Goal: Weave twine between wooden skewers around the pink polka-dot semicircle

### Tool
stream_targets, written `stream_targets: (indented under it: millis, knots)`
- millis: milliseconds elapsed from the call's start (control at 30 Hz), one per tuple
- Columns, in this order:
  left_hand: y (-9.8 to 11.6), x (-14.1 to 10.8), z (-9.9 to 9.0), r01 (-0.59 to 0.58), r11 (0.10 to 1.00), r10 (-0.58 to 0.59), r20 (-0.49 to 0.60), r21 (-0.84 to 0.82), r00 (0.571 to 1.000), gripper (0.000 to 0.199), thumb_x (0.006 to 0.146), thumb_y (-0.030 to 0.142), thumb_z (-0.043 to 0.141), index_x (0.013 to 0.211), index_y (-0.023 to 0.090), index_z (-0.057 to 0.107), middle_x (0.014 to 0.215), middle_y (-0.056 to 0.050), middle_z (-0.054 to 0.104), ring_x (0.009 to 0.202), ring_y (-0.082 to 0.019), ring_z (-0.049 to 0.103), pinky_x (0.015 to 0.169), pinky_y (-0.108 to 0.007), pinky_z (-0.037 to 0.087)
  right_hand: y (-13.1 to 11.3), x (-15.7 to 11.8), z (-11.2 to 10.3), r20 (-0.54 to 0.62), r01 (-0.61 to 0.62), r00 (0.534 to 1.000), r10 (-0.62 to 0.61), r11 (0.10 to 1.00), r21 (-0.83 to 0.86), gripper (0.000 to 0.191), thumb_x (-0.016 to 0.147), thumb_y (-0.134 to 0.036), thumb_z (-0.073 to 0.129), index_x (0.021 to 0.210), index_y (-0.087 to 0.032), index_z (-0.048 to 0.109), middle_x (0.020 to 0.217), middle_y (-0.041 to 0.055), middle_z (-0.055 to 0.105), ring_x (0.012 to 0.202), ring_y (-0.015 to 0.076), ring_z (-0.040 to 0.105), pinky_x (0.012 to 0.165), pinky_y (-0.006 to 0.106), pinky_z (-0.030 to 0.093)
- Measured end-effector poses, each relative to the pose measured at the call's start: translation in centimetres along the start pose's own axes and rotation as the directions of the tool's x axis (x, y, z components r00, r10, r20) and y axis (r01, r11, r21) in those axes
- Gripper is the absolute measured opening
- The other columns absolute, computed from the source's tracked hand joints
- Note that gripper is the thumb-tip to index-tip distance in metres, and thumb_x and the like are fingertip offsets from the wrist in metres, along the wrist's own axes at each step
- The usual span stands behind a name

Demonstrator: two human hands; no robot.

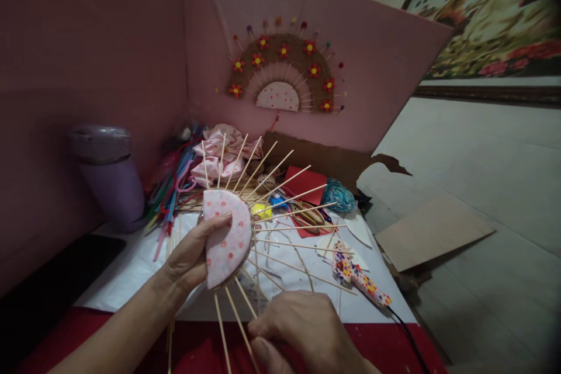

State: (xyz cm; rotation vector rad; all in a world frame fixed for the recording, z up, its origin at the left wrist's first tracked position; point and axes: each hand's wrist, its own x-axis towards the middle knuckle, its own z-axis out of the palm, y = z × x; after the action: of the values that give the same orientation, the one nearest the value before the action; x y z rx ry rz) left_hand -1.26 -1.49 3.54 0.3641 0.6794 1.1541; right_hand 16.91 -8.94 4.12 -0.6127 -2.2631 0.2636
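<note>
My left hand (193,251) grips a half-round piece covered in white cloth with pink-red dots (225,245), thumb on its face, straight edge to the left. Thin wooden sticks (289,184) fan out from its curved edge, up, right and down. Near the lower sticks, my right hand (302,327) is closed, its fingertips by one stick; what it pinches, if anything, is too small to make out. A length of twine (302,260) trails over the white sheet beyond my hands.
A flowered glue gun (359,277) with a black cord lies at the right. Behind are scissors (309,213), blue yarn (339,194), red paper (305,184), dotted cloth (219,152), coloured strips (175,187) and a purple tumbler (111,181). A half-round decoration (280,58) hangs on the pink board.
</note>
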Motion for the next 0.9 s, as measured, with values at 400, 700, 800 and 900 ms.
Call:
stream_targets:
  millis: [400,700,800,900]
  knots:
    - [0.0,0.0,-0.1,-0.029,0.999,0.029,0.007,0.03,1.0,0.012,0.072,0.008,0.055,0.079,0.012,0.063,0.068,-0.008,0.07,0.059,-0.021,0.066,0.058,-0.03,0.055,-0.2,0.0,-0.5,-0.04,-0.119,0.992,0.118,0.993,-0.019,0.013,0.077,-0.019,0.044,0.069,-0.017,0.054,0.053,0.0008,0.056,0.048,0.0105,0.052,0.046,0.021,0.036]
    - [-0.1,0.0,-0.1,-0.046,0.999,0.047,-0.008,0.023,0.999,0.011,0.07,0.007,0.057,0.079,0.012,0.064,0.069,-0.007,0.071,0.057,-0.019,0.066,0.056,-0.029,0.055,0.1,-0.2,-1.2,-0.1,-0.157,0.983,0.153,0.987,-0.028,0.012,0.078,-0.019,0.044,0.07,-0.018,0.053,0.055,-0.0001,0.055,0.05,0.0104,0.051,0.048,0.023,0.034]
    - [-0.1,0.0,-0.1,-0.027,0.999,0.027,-0.004,0.02,1.0,0.011,0.071,0.008,0.056,0.077,0.012,0.064,0.069,-0.008,0.071,0.057,-0.019,0.066,0.055,-0.029,0.055,0.1,-0.2,-1.3,-0.128,-0.162,0.979,0.159,0.987,-0.017,0.011,0.077,-0.02,0.045,0.069,-0.018,0.053,0.055,0.0,0.056,0.05,0.0108,0.051,0.047,0.023,0.034]
    - [-0.1,0.1,-0.2,-0.03,0.999,0.03,-0.014,0.012,0.999,0.011,0.071,0.008,0.056,0.078,0.01,0.064,0.069,-0.008,0.071,0.056,-0.019,0.065,0.055,-0.03,0.055,0.1,-0.2,-1.2,-0.132,-0.168,0.977,0.165,0.986,-0.013,0.01,0.077,-0.02,0.046,0.07,-0.018,0.054,0.056,-0.0004,0.056,0.05,0.0105,0.051,0.047,0.023,0.034]
